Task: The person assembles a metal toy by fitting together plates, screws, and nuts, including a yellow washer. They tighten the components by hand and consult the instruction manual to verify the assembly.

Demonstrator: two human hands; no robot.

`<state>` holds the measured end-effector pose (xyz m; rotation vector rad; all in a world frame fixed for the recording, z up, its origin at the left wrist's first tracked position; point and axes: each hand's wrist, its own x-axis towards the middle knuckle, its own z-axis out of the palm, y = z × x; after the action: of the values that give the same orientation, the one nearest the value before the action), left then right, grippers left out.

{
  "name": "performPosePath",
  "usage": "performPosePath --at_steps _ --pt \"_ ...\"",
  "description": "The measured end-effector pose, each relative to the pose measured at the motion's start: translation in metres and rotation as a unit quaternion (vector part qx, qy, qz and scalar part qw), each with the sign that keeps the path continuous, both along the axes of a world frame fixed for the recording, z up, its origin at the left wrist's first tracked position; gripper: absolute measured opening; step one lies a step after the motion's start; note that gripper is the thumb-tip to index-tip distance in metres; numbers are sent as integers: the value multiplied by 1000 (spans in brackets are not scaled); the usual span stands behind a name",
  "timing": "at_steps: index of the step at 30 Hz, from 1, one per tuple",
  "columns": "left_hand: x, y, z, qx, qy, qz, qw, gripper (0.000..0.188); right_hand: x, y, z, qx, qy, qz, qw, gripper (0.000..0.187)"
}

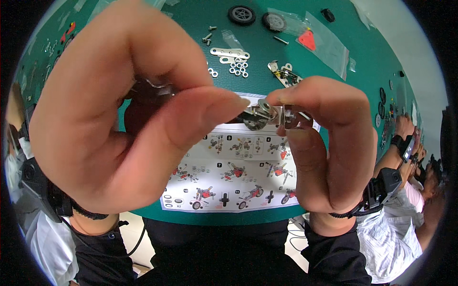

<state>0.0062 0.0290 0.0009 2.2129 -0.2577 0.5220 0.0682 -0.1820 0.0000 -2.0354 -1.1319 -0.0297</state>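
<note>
Close to the camera, above the table, I hold a small metal bracket assembly [261, 114] made of shiny silver parts with what looks like a screw through them. My left hand [138, 124] is closed, thumb and fingertips pinching the assembly's left end; the curled fingers partly hide it. From the other side, my right hand [336, 128] pinches the assembly's right end, next to a nut, between thumb and index finger. Beneath both hands lies a printed instruction sheet [229, 190] with step drawings of a model motorcycle.
Two black wheels [241, 15] and a bag with a red triangular piece [307, 39] lie toward the back. Several nuts [238, 67], perforated metal strips [230, 53], screws [207, 36] and a metal subassembly [285, 71] are beyond my hands. Other people sit on both sides.
</note>
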Motion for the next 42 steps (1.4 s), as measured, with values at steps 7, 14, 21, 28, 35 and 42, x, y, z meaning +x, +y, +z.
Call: performPosePath --at_steps 7,14,21,28,35,42 --pt "7 1 -3 -5 -17 -43 999 20 -3 4 -2 3 8 10 1000 16" --pt "10 4 -4 3 -37 -147 989 22 -2 2 -5 -2 -1 15 1000 15" --pt "3 0 -5 -39 -52 -109 992 24 -3 5 -4 10 5 14 1000 16" --pt "0 4 -8 17 -45 -89 995 26 -4 1 -1 -12 3 3 1000 16" --pt "2 5 -5 101 -69 -113 986 25 -5 -2 -2 -12 5 -8 1000 16" --pt "1 -8 -3 33 -98 -95 990 26 -5 -6 -3 -4 -2 -2 1000 16"
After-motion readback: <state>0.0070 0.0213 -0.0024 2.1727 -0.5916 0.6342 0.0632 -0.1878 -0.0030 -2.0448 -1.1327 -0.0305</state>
